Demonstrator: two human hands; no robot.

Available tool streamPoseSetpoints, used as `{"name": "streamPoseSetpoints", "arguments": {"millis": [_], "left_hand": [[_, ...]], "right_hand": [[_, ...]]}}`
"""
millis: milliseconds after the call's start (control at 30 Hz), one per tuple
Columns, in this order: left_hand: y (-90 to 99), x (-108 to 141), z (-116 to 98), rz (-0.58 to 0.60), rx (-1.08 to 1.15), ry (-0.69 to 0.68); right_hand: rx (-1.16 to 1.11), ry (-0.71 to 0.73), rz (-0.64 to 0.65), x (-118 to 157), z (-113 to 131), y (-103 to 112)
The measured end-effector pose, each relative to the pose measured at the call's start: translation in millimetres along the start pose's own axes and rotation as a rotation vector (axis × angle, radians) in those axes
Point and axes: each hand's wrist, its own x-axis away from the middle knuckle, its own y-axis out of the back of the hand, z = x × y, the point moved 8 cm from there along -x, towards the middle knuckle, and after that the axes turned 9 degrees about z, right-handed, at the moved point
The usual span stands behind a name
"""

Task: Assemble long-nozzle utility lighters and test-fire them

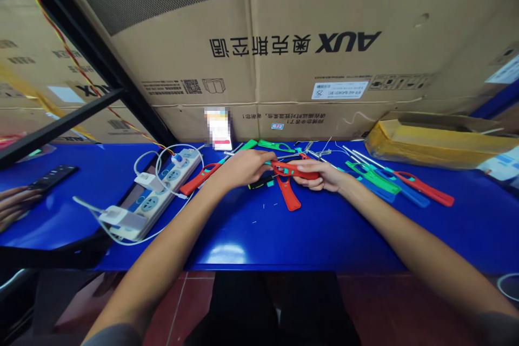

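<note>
Gripping a red handle (295, 170) with both hands right now, the person is holding it up just above the blue bench (243, 235)! The right hand (320, 175) is wrapping underneath it and clenching firmly, while the left hand (241, 169) is closing on its near end, though the fingers are partly hiding how tight that hold is. This one handle is getting all the attention at the moment. A second red arm (288, 195) is hanging down right below it, and I can't tell whether it's part of the same piece. Just left of the handle, a black screwdriver (259, 180) is lying under the left hand. Further right of it, green handles (373, 178), a blue handle (405, 195) and another red handle (425, 188) are fanning out among thin metal rods (365, 155). Left of it, one more red handle (198, 178) is resting beside a white power strip (174, 190) with plugs sitting in it. Beyond the handle, a big AUX carton (259, 65) is standing along the bench's far edge, towering over everything.
</note>
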Motion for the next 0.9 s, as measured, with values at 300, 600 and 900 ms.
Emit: {"name": "streamPoseSetpoints", "arguments": {"millis": [300,600,900], "left_hand": [[2.4,1,0,-0.013,-0.023,0.022],[-4.1,-2,-1,-0.003,-0.092,0.069],[-4.0,-4,-6,-0.029,-0.126,0.061]], "right_hand": [[0.079,-0.002,-0.134,-9,-7,-5],[0.172,-0.014,-0.153,-9,-4,0],[0.143,-0.008,-0.162,-8,-2,6]]}}
